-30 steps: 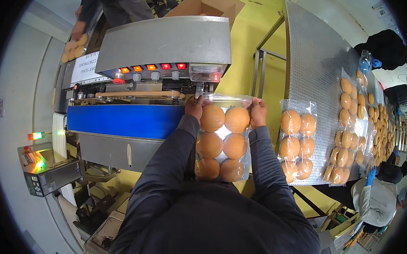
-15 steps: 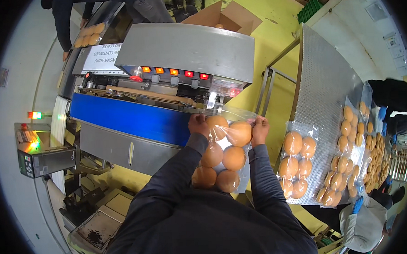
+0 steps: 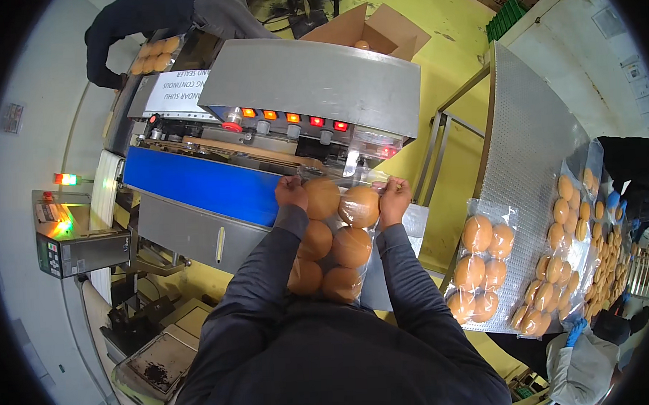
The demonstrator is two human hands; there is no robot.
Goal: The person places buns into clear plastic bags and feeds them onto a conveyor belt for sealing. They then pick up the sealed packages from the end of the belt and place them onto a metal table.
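A clear plastic bag of several round brown buns (image 3: pixel 352 246) lies in front of me, partly over the blue conveyor belt (image 3: pixel 200 182). My left hand (image 3: pixel 291 192) pinches the left corner of its far, open-looking edge. At the right corner, my right hand (image 3: pixel 394 197) has its fingers closed on the film. That edge is stretched between both hands, beside the near side of a grey band sealer (image 3: pixel 308 84) with a row of lit red and orange switches. Small folds of film at the fingertips are hard to make out.
To the right stands a metal table (image 3: pixel 520 129) bearing bagged buns (image 3: pixel 479 268) and many loose ones. Left is a small control box (image 3: pixel 87 249) with lit lamps. An open cardboard box (image 3: pixel 389 29) sits behind the sealer. Other people work at the far left and lower right.
Both hands have shifted left with the bag of buns, bringing it further over the blue belt. The grip on both corners stays the same. The far-left person's arm has moved.
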